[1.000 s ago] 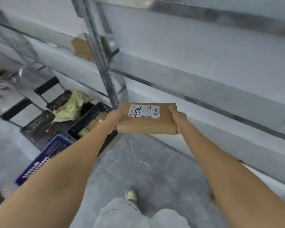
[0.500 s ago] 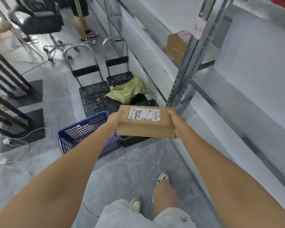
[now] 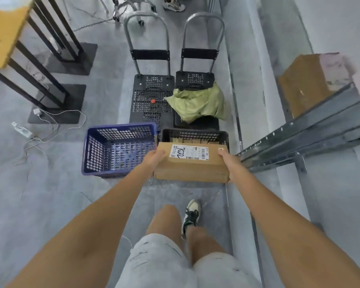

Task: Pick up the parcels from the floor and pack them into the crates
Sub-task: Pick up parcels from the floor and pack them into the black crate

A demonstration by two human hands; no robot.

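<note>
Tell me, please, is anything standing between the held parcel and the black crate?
Nothing visible does: the parcel, gripped by the left hand and right hand, hangs over the black crate's open top, which already holds parcels.

Matt cardboard parcel (image 3: pixel 191 167); perforated, seemingly plastic blue crate (image 3: pixel 104 150).

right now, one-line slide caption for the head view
Both hands carry a parcel over the black crate.

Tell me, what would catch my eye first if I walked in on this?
Probably the brown parcel with its white label, held at the middle of the view between the left hand and right hand. Just beyond it on the floor sit a blue crate, which looks empty, and a black crate with brown parcels inside. Behind those, a green bag lies on a cart.
</note>
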